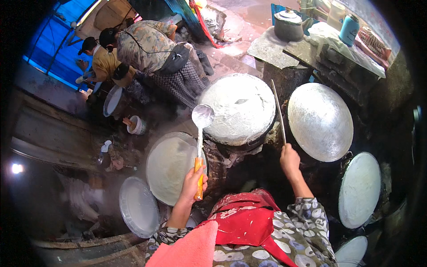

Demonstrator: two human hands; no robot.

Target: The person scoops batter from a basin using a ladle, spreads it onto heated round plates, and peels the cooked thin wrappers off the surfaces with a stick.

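My left hand (194, 182) grips the orange handle of a metal ladle (202, 115), whose bowl, smeared white, is over the near-left edge of a large round white-topped pot (240, 116). That top looks wet and has a small dark slit. In my right hand (289, 158) is a long thin stick (279, 111), pointing away from me along the pot's right side. Below the ladle, left of the pot, sits a wide round pan (171, 167) with a pale, off-white surface. Right of the stick stands a big domed metal lid (320, 121), tilted.
A basin of white liquid (138, 207) is at the lower left. White round surfaces (360, 190) line the right. Beyond are a lidded pot (288, 25), a blue bottle (349, 30) and a white bucket (136, 125). Two people (143, 46) bend over at the upper left.
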